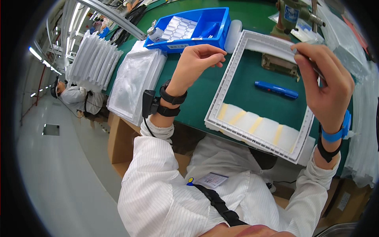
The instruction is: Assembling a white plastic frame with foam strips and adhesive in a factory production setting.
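Observation:
A white rectangular plastic frame (226,83) lies on the green table in front of me. White foam (246,121) with yellow strips runs along its near side. Above the frame's far left corner, my left hand (198,65) is raised with thumb and forefinger pinched; whatever sits between them is too small to tell. My right hand (329,81) is over the frame's right side, fingers closed around a slim grey tool, mostly hidden, whose tip (295,51) shows at the fingertips. Between the hands, a blue marker pen (276,89) rests on the table inside the frame.
A blue bin (225,23) with a label sheet and small bottle stands at the back. Bagged flat parts (136,83) are stacked on the left. A bench vise (290,17) and plastic-wrapped parts (365,118) are on the right. Another person (79,96) sits far left.

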`<state>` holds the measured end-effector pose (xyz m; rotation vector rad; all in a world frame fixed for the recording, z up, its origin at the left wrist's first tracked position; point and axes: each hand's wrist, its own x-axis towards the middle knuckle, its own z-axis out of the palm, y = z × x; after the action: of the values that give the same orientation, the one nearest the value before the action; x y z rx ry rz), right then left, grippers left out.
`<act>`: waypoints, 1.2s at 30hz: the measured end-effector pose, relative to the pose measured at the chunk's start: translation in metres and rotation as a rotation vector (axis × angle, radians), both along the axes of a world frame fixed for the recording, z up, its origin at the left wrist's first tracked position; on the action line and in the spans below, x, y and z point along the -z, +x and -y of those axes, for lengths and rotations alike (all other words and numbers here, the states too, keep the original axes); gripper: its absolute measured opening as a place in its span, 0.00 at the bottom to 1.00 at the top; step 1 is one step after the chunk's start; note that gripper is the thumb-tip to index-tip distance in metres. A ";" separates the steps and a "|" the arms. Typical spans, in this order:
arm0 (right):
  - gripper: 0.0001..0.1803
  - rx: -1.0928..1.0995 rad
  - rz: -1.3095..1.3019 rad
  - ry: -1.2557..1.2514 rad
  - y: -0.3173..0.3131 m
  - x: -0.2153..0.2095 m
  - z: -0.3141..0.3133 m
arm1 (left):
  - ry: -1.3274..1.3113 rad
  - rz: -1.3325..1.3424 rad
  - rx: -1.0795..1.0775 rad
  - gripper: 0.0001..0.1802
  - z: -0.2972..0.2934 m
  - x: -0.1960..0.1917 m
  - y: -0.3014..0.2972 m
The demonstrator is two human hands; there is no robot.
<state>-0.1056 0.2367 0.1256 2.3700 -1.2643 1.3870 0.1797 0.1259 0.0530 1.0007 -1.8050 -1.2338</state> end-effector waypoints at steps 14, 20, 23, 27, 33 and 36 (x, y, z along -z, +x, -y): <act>0.09 -0.057 -0.035 -0.095 -0.014 -0.001 -0.004 | -0.066 0.516 0.040 0.09 0.013 0.004 -0.015; 0.10 -0.083 -0.025 -0.104 -0.020 0.002 -0.001 | -0.060 0.664 0.051 0.12 0.020 0.002 -0.019; 0.10 -0.087 0.000 -0.102 -0.021 0.003 0.000 | -0.042 0.712 0.019 0.14 0.020 0.001 -0.022; 0.10 -0.088 -0.035 -0.148 -0.022 0.001 0.000 | -0.060 0.780 0.024 0.14 0.022 0.001 -0.024; 0.09 -0.095 -0.055 -0.177 -0.023 0.000 -0.001 | -0.124 0.817 0.071 0.13 0.025 0.001 -0.026; 0.09 -0.102 -0.034 -0.176 -0.022 -0.001 -0.002 | 0.027 0.698 0.084 0.12 0.025 -0.002 -0.020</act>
<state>-0.1280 0.2391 0.1265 2.3565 -0.9809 1.4148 0.1597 0.1004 0.0553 1.5129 -2.3725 -1.0228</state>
